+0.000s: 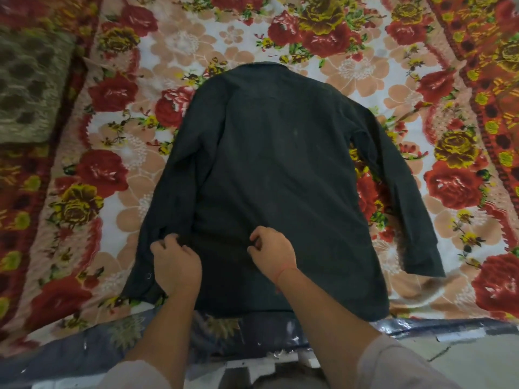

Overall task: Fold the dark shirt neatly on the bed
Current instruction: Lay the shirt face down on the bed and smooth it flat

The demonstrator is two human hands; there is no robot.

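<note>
The dark long-sleeved shirt (280,169) lies flat on the bed with its back up, collar far from me and hem at the near edge. Its left sleeve is folded in along the body, and the right sleeve stretches out towards the lower right. My left hand (175,262) has curled fingers pinching the cloth at the lower left, by the folded sleeve. My right hand (273,254) pinches the cloth near the lower middle of the shirt.
A flowered blanket (118,141) in red, peach and yellow covers the bed. A greenish patterned pillow (28,88) lies at the far left. The mattress edge (134,341) with a dark blue cover runs along the near side.
</note>
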